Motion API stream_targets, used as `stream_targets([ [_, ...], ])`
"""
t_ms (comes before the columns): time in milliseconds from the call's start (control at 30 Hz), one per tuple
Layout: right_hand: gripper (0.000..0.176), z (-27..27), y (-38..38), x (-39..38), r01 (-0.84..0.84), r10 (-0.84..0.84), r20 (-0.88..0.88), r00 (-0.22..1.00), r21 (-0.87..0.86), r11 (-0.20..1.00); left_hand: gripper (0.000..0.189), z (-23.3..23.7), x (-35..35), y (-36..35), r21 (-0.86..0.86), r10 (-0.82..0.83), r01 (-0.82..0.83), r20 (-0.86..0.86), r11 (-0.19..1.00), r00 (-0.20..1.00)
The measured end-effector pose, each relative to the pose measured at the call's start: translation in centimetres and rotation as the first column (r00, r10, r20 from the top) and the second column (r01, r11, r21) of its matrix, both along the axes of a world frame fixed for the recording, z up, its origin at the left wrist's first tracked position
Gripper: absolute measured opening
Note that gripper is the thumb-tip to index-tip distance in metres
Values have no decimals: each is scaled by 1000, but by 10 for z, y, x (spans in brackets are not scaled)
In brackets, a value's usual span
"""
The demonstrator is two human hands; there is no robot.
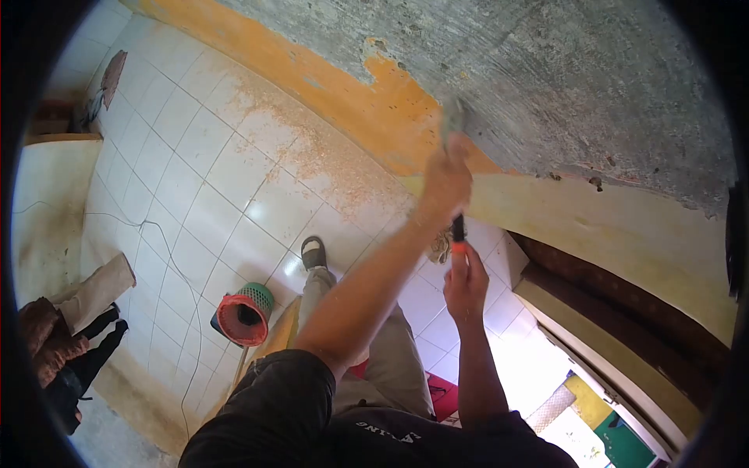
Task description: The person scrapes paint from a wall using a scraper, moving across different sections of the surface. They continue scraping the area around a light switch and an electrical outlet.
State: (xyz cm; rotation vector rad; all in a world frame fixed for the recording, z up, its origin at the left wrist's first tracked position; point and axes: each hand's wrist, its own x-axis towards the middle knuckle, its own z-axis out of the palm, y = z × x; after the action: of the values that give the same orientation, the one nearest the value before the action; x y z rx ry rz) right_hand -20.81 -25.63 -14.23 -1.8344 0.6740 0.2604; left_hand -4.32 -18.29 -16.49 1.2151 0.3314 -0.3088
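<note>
Both my hands are on what looks like one long scraper with a black and orange handle (458, 232). My left hand (449, 181), blurred by motion, is wrapped round it near its grey head (452, 117). Below it, my right hand (466, 287) is closed round the orange end of the handle. The blurred head is against the wall (538, 86), at the border between bare grey plaster and orange paint (402, 97). My left hand hides the middle of the tool.
Paint flakes (304, 156) litter the white tiled floor (234, 210) along the wall. A red and green plastic basket (243, 316) stands near my sandalled foot (314, 253). A thin cable (168, 249) crosses the tiles. Dark clothes (86, 359) are at the left, and a bright doorway (538, 374) is at lower right.
</note>
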Motion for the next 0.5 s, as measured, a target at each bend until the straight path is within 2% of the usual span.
stream_targets([
  [33, 38, -4, 3, 2, 4, -4, -1, 1000, 0, 1000, 41, -1, 3, 2, 0, -4, 4, -1, 1000, 1000],
  [100, 38, -15, 11, 5, 14, -21, 64, 998, 100, 995, 37, 0, 9, 11, -140, 43, -54, -75, 989, 996],
  [133, 38, -15, 10, 3, 14, -22, 70, 997, 106, 994, 37, -10, 7, 6, -134, 43, -52, -69, 990, 997],
  [200, 35, -6, -1, -22, 136, -133, -30, 991, 139, 981, 35, -30, -13, -21, -37, -91, 90, -24, 995, 996],
  [267, 33, 3, 1, -14, 137, -133, -55, 990, 90, 986, 36, -24, -13, -22, -99, -2, 5, 26, 995, 1000],
  [333, 34, 9, 11, 15, 24, -22, -37, 999, 46, 999, 40, -18, 8, 5, -126, 36, -38, -13, 991, 999],
  [367, 36, -2, 16, 23, -24, 22, 32, 999, 41, 999, 39, 10, 24, 30, -160, 31, -57, -162, 986, 986],
  [467, 36, -22, 23, 20, -3, 2, 35, 999, 40, 999, 42, 5, 24, 30, -169, 81, -95, -89, 981, 993],
  [500, 36, -12, 25, 16, 66, -68, 18, 998, 105, 992, 43, 3, 20, 22, -117, 72, -86, -119, 989, 990],
])
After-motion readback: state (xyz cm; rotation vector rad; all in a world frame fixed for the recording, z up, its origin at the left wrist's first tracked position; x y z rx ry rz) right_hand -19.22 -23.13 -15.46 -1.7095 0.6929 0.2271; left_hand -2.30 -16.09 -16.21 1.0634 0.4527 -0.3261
